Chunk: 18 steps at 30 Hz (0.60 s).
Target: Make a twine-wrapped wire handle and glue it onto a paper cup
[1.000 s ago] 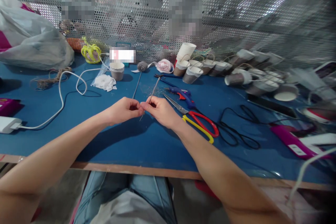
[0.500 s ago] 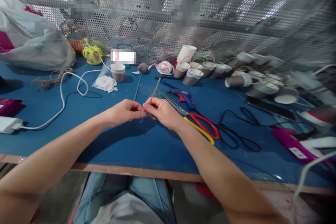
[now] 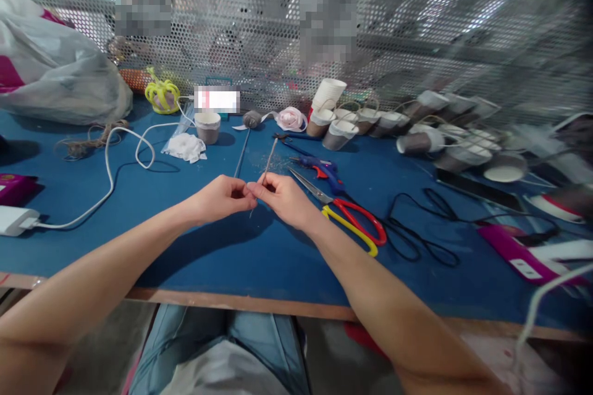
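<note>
My left hand (image 3: 229, 195) is closed in a pinch on a grey yarn strand (image 3: 241, 154). The strand runs back over the table to a small grey yarn ball (image 3: 252, 119). Close beside it, my right hand (image 3: 283, 195) pinches a thin pale stick (image 3: 270, 159) that points away from me. The fingertips of both hands meet, and they hide where yarn and stick come together. A short loose end hangs below the fingers. To the right of my right hand lie scissors (image 3: 328, 199) with red and yellow handles.
A blue glue gun (image 3: 328, 174) and pliers (image 3: 290, 136) lie behind the scissors. Several small paper cups (image 3: 340, 134) with handles stand at the back right. A black cable (image 3: 419, 247) loops at right, a white cable (image 3: 111, 166) at left. One wrapped cup (image 3: 208, 128) stands behind my hands.
My right thumb has shifted slightly left, over the left fingertips. The pale stick's far end has tilted a little to the left. Both hands keep their pinch.
</note>
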Motion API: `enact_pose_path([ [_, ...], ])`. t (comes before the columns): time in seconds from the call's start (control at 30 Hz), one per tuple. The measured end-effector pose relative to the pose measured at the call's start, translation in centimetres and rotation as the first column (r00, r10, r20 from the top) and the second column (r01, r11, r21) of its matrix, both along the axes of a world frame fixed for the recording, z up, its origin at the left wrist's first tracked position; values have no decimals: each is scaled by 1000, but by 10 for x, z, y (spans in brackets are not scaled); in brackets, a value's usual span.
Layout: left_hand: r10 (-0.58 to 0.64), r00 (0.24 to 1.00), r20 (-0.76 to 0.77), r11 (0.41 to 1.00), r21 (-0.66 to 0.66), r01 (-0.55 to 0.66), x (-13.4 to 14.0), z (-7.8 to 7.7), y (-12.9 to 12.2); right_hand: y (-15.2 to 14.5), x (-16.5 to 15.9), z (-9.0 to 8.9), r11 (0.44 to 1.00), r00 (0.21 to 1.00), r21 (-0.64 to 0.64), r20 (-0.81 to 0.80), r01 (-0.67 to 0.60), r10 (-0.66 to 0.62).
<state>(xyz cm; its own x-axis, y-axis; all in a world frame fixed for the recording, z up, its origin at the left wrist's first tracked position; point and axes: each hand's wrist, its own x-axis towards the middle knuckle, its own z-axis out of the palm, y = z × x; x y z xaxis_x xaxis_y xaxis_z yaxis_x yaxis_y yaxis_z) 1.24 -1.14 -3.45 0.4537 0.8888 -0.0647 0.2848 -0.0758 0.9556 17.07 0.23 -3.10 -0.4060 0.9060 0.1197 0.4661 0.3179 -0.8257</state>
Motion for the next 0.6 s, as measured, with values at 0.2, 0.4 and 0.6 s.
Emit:
enact_pose_path([
  [0.2, -59, 997, 48, 992, -110, 64, -2, 3, -2, 2, 4, -6, 949, 933, -233, -338, -211, 125],
  [0.4, -62, 997, 45, 991, -114, 67, -4, 6, 0, 5, 6, -7, 961, 946, -218, -308, -172, 100],
  [0.6, -44, 998, -43, 998, -38, 43, -5, 11, -1, 3, 5, -2, 992, 985, -97, -159, -82, 66],
])
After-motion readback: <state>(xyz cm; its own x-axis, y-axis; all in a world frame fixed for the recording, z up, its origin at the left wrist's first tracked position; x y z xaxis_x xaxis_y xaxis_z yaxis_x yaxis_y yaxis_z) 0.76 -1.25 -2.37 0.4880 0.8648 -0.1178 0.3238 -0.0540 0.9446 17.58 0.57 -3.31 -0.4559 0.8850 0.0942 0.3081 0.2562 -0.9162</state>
